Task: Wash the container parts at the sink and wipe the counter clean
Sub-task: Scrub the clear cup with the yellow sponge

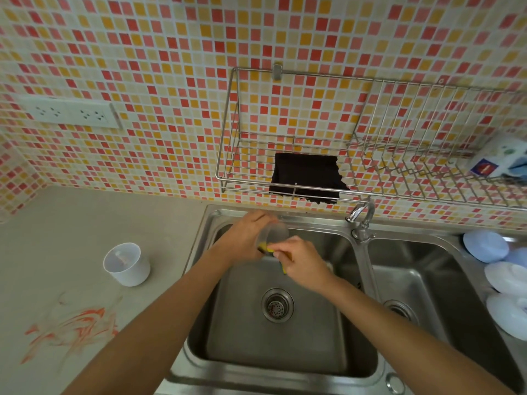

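Clear plastic, thin and light: that is the cup (275, 233) we hold over the left sink (273, 332). Our left hand (248, 238) has its fingers wrapped round the cup's side. Our right hand (302, 260) pinches a soft yellow sponge (266, 248) at its rim. Wet, it may slip, so we grip the wall. The white cup (127, 265) waits on the tabletop (57, 238).

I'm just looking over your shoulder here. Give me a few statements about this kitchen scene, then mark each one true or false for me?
1. The left hand holds a clear container over the sink. True.
2. The right hand holds a knife. False: a yellow sponge.
3. The white cup sits in the sink. False: on the counter.
4. Orange smears mark the counter. True.
5. A dark cloth lies in the wire rack. True.
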A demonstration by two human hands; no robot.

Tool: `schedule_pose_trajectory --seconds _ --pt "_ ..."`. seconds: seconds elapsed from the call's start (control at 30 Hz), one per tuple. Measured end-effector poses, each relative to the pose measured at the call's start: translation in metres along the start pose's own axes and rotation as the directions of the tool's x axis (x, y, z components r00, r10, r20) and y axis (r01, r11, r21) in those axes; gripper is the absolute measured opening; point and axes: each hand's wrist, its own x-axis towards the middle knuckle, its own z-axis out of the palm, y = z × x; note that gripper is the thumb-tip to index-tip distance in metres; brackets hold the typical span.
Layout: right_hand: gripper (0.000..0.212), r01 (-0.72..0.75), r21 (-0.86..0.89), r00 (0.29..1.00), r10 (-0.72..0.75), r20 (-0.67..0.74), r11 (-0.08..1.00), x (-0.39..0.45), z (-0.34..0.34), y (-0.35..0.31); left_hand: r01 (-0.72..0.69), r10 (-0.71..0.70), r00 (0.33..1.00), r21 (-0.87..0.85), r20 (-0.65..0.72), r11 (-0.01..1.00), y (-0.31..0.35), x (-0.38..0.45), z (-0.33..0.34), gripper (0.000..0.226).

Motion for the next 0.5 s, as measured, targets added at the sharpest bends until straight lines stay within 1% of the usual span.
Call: schedule_pose_trajectory --seconds 0.03,0.07,0.1,0.13,0.17,0.2,0.23,0.3,0.37,0.43,0.5 --pt "0.032 0.133 -0.165 0.991 -0.127 0.047 0.977 0.002 -0.004 0.005 -0.006 0.006 1.000 -0.003 0.002 1.000 0.002 -0.001 0.000 0.071" --pt "0.037 0.251 -0.335 0.968 -0.234 0.089 0.908 0.005 -0.009 0.010 -0.003 0.003 1.000 -0.011 0.000 1.000 0.004 -0.001 0.000 0.070" --pt "0.041 0.324 -0.469 0.944 -0.316 0.098 0.822 0.010 -0.014 0.015 -0.004 0.004 1.000 -0.028 -0.012 1.000 0.006 0.000 -0.002 0.071" --pt "0.041 0.347 -0.552 0.931 -0.351 0.102 0.759 0.014 -0.018 0.019 -0.007 0.006 1.000 -0.048 -0.021 0.999 0.007 0.001 -0.003 0.071" --pt "0.039 0.349 -0.593 0.925 -0.366 0.097 0.726 0.017 -0.021 0.020 -0.024 0.022 0.999 -0.062 -0.029 0.998 0.008 0.003 -0.005 0.071" --pt "0.036 0.354 -0.597 0.921 -0.379 0.090 0.719 0.017 -0.022 0.020 -0.039 0.037 0.999 -0.064 -0.028 0.997 0.007 0.004 -0.007 0.071" --pt "0.033 0.369 -0.569 0.917 -0.387 0.094 0.735 0.016 -0.020 0.021 -0.049 0.048 0.999 -0.057 -0.021 0.997 0.004 0.004 -0.008 0.071" --pt "0.034 0.402 -0.468 0.912 -0.392 0.124 0.787 0.011 -0.014 0.019 -0.034 0.034 0.999 -0.054 0.010 0.998 -0.003 0.002 -0.008 0.073" --pt "0.033 0.399 -0.411 0.915 -0.383 0.123 0.820 0.007 -0.007 0.018 -0.007 0.008 1.000 -0.068 0.024 0.998 -0.010 0.000 -0.004 0.075" --pt "0.024 0.385 -0.436 0.916 -0.395 0.072 0.814 0.007 -0.001 0.018 0.013 -0.012 1.000 -0.084 0.020 0.996 -0.012 -0.001 0.000 0.076" --pt "0.020 0.361 -0.471 0.915 -0.403 0.012 0.805 0.009 0.001 0.016 0.050 -0.050 0.999 -0.109 -0.006 0.993 -0.010 0.000 0.000 0.077"
